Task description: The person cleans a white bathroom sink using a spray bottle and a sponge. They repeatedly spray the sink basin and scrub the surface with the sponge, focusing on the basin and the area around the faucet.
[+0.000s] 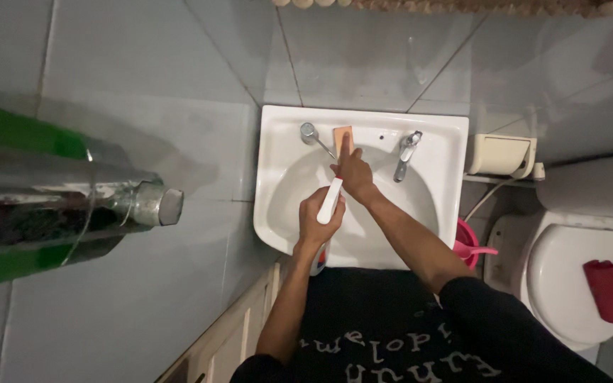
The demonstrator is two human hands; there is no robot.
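Head view, centre of frame: a person leans over a white basin point(278, 213) set against grey tiles. Left hand point(318, 221) is closed around a white tube-shaped bottle point(330, 202), held upright over the bowl, likely so drips fall inside. Right hand point(355, 174) reaches to the back ledge, fingers extended onto an orange sponge point(342, 135) lying flat between two chrome taps point(406, 152). Right of frame: a toilet with closed lid point(580, 273), a red cloth point(609, 289) on it.

Black shirt with white lettering
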